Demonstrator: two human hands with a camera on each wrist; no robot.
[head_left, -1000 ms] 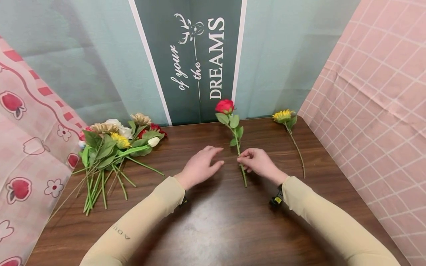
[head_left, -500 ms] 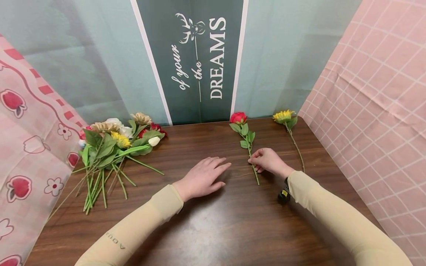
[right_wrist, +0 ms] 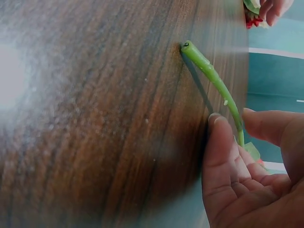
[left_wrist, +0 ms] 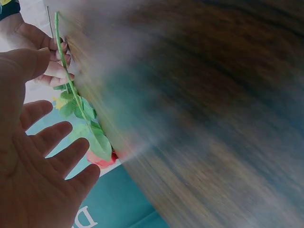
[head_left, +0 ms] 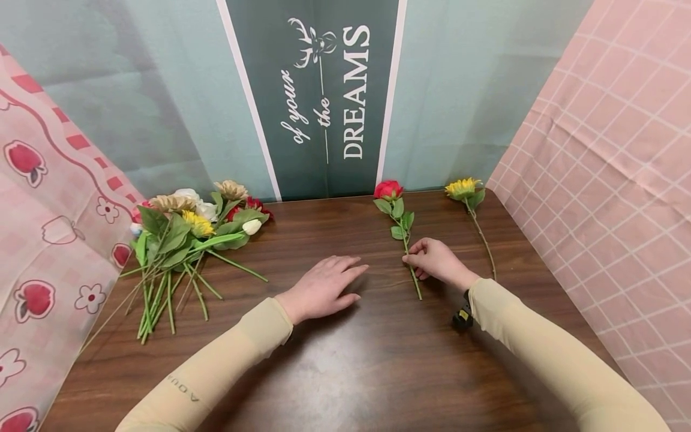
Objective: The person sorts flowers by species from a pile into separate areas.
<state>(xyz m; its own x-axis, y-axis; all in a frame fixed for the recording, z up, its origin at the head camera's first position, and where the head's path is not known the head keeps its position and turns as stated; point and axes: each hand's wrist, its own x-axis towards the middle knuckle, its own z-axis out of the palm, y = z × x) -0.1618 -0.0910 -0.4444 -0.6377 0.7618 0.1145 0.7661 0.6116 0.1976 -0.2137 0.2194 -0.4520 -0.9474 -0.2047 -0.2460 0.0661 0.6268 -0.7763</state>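
Right hand [head_left: 438,263]: I pinch the rose [head_left: 396,215] stem, mid-table.
Left hand [head_left: 324,287]: fingers spread, flat on the table [head_left: 351,372].
Around: sunflower [head_left: 468,198] to the right, bouquet [head_left: 183,234] far left.

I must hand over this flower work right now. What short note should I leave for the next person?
Right hand pinches the red rose by its stem, low on the table.
Left hand is open, flat on the wood, holding nothing.
Sunflower lies alone at the right; rose is beside it.
Flower pile at the left is not yet sorted.
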